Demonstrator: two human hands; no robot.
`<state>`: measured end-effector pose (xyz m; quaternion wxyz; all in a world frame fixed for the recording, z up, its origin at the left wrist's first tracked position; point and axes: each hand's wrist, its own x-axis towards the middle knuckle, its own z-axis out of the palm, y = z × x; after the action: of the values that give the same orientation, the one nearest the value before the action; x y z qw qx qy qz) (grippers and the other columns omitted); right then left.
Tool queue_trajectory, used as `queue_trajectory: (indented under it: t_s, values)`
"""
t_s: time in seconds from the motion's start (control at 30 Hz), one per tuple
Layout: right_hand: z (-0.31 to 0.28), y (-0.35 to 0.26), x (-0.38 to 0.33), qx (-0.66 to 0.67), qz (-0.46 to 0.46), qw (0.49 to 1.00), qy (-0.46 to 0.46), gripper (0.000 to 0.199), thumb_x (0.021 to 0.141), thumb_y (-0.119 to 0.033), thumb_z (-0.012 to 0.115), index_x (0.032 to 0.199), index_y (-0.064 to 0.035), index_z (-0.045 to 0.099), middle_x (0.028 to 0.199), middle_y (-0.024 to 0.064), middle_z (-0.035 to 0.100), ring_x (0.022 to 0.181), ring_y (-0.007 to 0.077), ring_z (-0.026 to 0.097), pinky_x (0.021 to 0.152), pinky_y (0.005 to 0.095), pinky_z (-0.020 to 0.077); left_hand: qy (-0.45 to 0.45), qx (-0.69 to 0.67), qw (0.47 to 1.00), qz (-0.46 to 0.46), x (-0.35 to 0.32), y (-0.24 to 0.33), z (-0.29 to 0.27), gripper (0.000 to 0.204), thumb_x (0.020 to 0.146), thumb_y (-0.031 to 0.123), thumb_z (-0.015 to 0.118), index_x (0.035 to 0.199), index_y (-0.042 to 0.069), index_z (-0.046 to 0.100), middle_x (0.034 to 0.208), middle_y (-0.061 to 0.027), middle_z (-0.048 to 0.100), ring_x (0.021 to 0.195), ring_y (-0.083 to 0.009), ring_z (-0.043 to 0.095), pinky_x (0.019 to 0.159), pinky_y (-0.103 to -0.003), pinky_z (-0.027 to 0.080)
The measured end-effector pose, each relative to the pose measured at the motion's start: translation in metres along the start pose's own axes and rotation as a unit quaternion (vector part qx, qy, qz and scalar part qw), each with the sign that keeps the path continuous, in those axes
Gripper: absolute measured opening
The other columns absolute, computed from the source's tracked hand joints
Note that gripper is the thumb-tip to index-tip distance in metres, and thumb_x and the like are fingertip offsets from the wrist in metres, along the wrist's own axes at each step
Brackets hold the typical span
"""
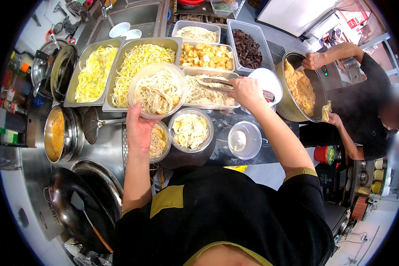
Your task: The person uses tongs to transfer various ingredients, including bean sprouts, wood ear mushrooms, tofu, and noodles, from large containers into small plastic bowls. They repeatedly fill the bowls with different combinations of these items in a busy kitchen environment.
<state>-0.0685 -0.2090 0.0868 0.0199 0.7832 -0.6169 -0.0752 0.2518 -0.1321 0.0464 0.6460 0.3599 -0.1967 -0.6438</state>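
Observation:
My left hand grips a clear round plastic bowl from below and lifts it over the front edge of the trays. Pale shredded strips and yellowish pieces fill the bowl. In my right hand is a pair of metal tongs, held over a tray of similar pale strips. Whether the tongs pinch any strips I cannot tell. Below the raised bowl, another filled clear bowl stands on the counter. A third bowl is partly covered by my left wrist.
Nearby are trays of yellow vegetable, bean sprouts, tofu cubes and dark fungus. A clear tub stands front right. At right, another person handles a large steaming pot. A wok sits lower left.

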Motion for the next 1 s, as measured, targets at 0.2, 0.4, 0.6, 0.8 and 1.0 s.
queue_trajectory:
  t_s: [0.2, 0.4, 0.6, 0.8, 1.0]
  values:
    - [-0.033, 0.016, -0.019, 0.058, 0.010, 0.998, 0.039, 0.033, 0.077, -0.034, 0.076, 0.105, -0.0171, 0.072, 0.086, 0.0113, 0.071, 0.081, 0.0291, 0.070, 0.073, 0.0414, 0.0547, 0.015, -0.001, 1.000, 0.005, -0.003, 0.003, -0.005, 0.052, 0.092, 0.025, 0.056, 0.139, 0.007, 0.042, 0.133, -0.0137, 0.053, 0.118, -0.0288, 0.057, 0.087, -0.048, 0.057]
    - [-0.076, 0.037, -0.054, 0.094, 0.007, 0.989, 0.116, 0.039, 0.076, -0.034, 0.076, 0.112, -0.0185, 0.071, 0.087, 0.0121, 0.070, 0.084, 0.0305, 0.069, 0.073, 0.0422, 0.0539, 0.037, 0.018, 0.999, 0.015, -0.004, 0.002, -0.005, 0.055, 0.090, 0.028, 0.060, 0.138, 0.006, 0.044, 0.135, -0.0144, 0.053, 0.121, -0.0284, 0.056, 0.091, -0.048, 0.054]
    - [-0.066, 0.039, -0.066, -0.001, 0.025, 0.997, 0.070, 0.035, 0.076, -0.036, 0.076, 0.105, -0.0173, 0.070, 0.089, 0.0079, 0.069, 0.082, 0.0297, 0.069, 0.071, 0.0423, 0.0536, 0.032, 0.021, 0.999, 0.014, 0.002, -0.006, -0.002, 0.051, 0.092, 0.023, 0.057, 0.139, 0.007, 0.043, 0.132, -0.0128, 0.054, 0.119, -0.0270, 0.056, 0.087, -0.049, 0.055]
    - [-0.043, 0.032, -0.050, 0.001, 0.014, 0.999, 0.047, 0.029, 0.074, -0.033, 0.077, 0.097, -0.0153, 0.070, 0.085, 0.0089, 0.070, 0.082, 0.0295, 0.069, 0.072, 0.0421, 0.0538, 0.028, 0.033, 0.999, 0.010, 0.001, -0.003, 0.002, 0.051, 0.091, 0.027, 0.058, 0.137, 0.007, 0.044, 0.134, -0.0139, 0.052, 0.122, -0.0290, 0.055, 0.093, -0.050, 0.054]
    - [-0.006, 0.016, -0.025, 0.007, -0.028, 0.999, 0.035, 0.030, 0.072, -0.033, 0.080, 0.090, -0.0109, 0.071, 0.087, 0.0097, 0.071, 0.083, 0.0266, 0.070, 0.073, 0.0408, 0.0547, 0.020, 0.019, 0.999, 0.016, -0.003, -0.002, 0.007, 0.053, 0.092, 0.024, 0.058, 0.139, 0.007, 0.042, 0.134, -0.0146, 0.052, 0.121, -0.0294, 0.056, 0.090, -0.050, 0.055]
